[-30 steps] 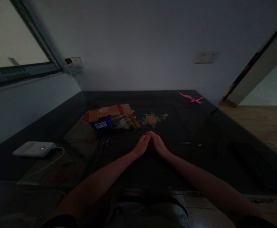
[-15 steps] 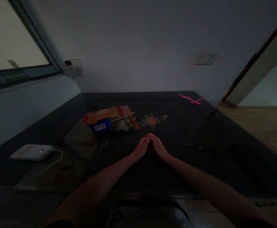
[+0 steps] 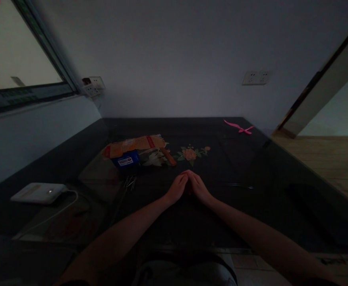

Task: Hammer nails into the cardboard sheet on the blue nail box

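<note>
My left hand (image 3: 176, 188) and my right hand (image 3: 200, 188) meet at the fingertips over the dark table (image 3: 192, 222), forming a peak. Their fingers look stretched out, and I see nothing held in either. Just beyond them is a printed rose pattern (image 3: 189, 153) on the tabletop. To the left of the pattern lies a brown stick-like piece (image 3: 168, 156), perhaps a handle. Beside it an orange wrapper (image 3: 135, 145) rests against a blue box (image 3: 125, 159). Several thin metal pieces (image 3: 130, 182) lie in front of the box.
A white power bank or similar device (image 3: 38, 193) with a cable sits at the left. A pink ribbon (image 3: 240, 127) lies at the back right. On the right are a thin dark rod (image 3: 241, 186) and a black flat object (image 3: 317, 210). Wall sockets (image 3: 255, 78) are behind.
The view has tilted slightly, so the table and its things appear a little lower. My hands keep the same pose, and nothing on the table has moved.
</note>
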A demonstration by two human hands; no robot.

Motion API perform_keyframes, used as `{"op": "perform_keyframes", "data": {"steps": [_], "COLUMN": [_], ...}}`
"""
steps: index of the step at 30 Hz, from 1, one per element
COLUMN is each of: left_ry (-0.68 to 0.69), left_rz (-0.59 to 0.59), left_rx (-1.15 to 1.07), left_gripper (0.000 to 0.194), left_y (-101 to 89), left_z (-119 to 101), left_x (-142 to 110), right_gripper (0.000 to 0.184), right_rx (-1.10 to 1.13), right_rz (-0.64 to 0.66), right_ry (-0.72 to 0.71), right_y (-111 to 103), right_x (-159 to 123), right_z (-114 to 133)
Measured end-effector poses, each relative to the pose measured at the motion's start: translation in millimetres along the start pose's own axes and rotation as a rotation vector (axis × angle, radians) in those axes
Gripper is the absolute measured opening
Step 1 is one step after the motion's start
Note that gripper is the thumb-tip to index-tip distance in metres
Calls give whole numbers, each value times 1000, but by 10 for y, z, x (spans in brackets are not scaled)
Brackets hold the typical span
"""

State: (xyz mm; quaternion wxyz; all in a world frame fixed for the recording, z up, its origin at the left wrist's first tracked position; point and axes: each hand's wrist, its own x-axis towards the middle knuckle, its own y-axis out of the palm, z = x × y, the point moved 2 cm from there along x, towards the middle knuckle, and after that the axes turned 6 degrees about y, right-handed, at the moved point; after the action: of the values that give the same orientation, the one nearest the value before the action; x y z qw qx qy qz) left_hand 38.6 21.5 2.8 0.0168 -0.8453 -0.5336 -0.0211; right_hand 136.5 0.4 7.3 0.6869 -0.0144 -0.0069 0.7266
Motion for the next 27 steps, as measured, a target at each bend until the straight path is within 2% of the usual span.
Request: {"op": "perform_keyframes", "data": {"steps": [10,24,27], "left_ry": [15,21,23], "left_rz": [9,-36,9], "left_rx": [-36,5,-10], "left_gripper": [35,31,32], "left_y": [-7,-2,7], "left_z": [55,-3,-32], "left_x": [21,7,-5], "right_gripper": [43,42,41], "right_rx": [-10,6,11], "right_rz": [9,9,16], "right_ry": [-2,-14,-13], "right_y": [2,-4,2], "right_x": [-10,0,-1], "right_z": [7,-13,-9]}}
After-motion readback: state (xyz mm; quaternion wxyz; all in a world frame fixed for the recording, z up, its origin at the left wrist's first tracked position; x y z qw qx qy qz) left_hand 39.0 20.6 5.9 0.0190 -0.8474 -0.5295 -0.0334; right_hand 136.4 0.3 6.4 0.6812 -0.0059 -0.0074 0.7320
